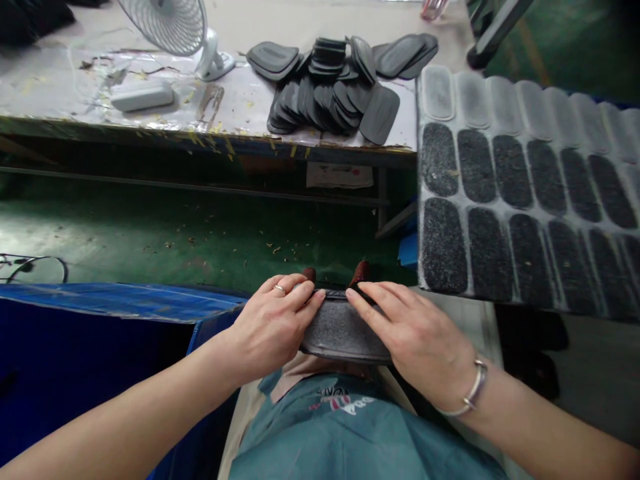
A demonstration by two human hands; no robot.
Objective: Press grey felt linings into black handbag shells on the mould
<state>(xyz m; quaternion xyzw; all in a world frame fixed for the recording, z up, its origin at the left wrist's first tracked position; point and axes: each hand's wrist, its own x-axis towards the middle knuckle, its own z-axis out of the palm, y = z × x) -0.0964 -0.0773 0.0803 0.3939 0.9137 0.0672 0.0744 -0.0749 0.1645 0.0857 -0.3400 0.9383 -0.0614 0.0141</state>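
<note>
In front of my lap I hold a grey, felt-like piece with a dark edge (pixel 345 330), one hand at each side. My left hand (pixel 277 317), with a ring on one finger, is closed on its left end, thumb along the top edge. On the right end lies my right hand (pixel 413 327), wearing a bracelet at the wrist; its fingers press on the top edge too. Both hands cover the piece's ends, and its underside is hidden. A green apron (pixel 350 433) shows just below it.
On the worktable (pixel 50 87) lie several stacked dark rounded pads (pixel 320 100), a white fan (pixel 170 27) and a white box-shaped object (pixel 143 95). To the right, a board (pixel 463 207) bears rows of rounded pads under a whitish coating. A blue bin (pixel 125 297) stands at left.
</note>
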